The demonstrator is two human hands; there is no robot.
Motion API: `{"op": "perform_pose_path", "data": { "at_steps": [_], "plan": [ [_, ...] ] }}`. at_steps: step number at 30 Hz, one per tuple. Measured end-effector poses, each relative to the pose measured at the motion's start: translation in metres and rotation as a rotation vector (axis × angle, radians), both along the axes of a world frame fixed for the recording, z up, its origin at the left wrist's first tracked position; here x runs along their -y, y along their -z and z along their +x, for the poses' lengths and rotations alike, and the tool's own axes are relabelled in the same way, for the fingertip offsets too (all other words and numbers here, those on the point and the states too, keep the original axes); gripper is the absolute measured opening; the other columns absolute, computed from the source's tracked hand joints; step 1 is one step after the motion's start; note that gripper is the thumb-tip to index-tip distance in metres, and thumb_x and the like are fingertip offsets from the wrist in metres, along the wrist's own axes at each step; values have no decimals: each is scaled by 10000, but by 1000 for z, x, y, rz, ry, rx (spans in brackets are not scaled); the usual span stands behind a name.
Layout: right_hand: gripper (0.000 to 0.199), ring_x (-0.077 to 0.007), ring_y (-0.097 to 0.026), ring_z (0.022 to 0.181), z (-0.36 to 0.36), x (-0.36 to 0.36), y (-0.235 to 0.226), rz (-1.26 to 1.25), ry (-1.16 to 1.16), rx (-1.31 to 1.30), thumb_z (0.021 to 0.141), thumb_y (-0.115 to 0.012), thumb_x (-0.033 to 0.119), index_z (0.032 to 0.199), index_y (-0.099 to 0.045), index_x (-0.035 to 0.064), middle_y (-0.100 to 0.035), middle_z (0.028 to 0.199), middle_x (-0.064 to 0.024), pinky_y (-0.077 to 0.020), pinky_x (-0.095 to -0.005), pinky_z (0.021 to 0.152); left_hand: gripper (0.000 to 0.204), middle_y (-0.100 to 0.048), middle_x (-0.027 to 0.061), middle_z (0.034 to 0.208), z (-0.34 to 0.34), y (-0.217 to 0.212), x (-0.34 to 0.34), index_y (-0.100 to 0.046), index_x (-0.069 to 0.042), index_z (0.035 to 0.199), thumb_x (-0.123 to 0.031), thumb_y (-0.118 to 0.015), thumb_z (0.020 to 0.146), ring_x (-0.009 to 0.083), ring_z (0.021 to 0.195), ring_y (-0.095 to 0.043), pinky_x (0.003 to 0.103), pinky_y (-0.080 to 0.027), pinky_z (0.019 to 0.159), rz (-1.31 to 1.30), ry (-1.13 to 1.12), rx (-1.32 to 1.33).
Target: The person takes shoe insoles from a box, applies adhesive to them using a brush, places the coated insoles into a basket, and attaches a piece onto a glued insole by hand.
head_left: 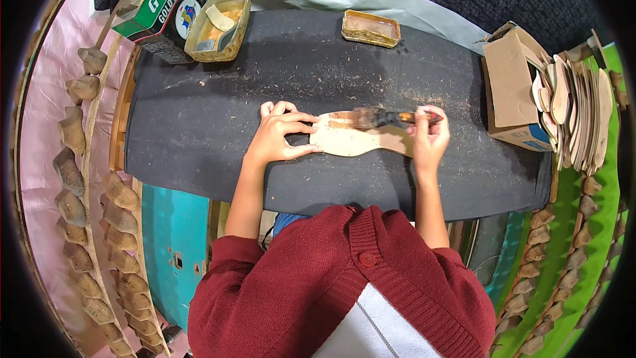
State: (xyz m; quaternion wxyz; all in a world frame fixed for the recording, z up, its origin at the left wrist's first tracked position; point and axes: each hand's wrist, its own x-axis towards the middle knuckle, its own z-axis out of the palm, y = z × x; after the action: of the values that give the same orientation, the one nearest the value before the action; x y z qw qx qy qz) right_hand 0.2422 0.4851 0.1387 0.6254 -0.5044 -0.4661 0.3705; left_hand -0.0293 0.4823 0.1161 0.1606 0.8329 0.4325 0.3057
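Note:
A pale tan shoe insole (351, 144) lies flat on the dark cloth-covered table in front of me, its toe and heel ends pointing left and right. My left hand (281, 134) steadies its left end, thumb at the near edge and fingers at the far edge. In my right hand (429, 134) is a brush (391, 117) with a dark handle that has orange and red marks. Its bristles, blurred by motion, press on the upper part of the insole, where a brown, wet-looking patch (341, 119) shows. My right wrist and hand hide the insole's right end.
A green, black and red metal can (165, 20) and a crusted tub (228, 46) holding a pale scraper-like piece stand back left. A shallow crusted tray (371, 30) sits at the back. Right, a cardboard box (507, 79) adjoins stacked insoles (583, 106). Shoe lasts (71, 172) line racks on both sides.

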Motion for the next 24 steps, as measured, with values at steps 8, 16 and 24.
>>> {"op": "perform_pose_path", "data": {
  "at_steps": [8, 16, 24],
  "plan": [
    [135, -47, -489, 550, -25, -2, 14, -4, -135, 27, 829, -528, 91, 930, -481, 16, -515, 718, -13, -416, -170, 481, 360, -624, -41, 941, 2, 3, 0, -677, -130, 752, -338, -764, 472, 177, 834, -447, 358, -231, 811, -4, -9, 11],
    [80, -51, -479, 586, 24, -2, -1, 30, 25, 216, 826, -521, 75, 868, -494, 12, -520, 714, -6, -406, -182, 510, 354, -626, -53, 905, 0, 0, 2, -676, -119, 721, -366, -755, 480, 164, 818, -451, 352, -245, 817, -3, -19, 6],
    [79, -49, -485, 666, 1, -5, -8, 45, -42, 208, 817, -530, 73, 856, -509, 8, -532, 714, -8, -408, -190, 580, 289, -627, -38, 930, 0, 3, 0, -676, -123, 746, -263, -738, 502, 176, 815, -443, 349, -234, 799, -25, -2, 18]
  ]
}}
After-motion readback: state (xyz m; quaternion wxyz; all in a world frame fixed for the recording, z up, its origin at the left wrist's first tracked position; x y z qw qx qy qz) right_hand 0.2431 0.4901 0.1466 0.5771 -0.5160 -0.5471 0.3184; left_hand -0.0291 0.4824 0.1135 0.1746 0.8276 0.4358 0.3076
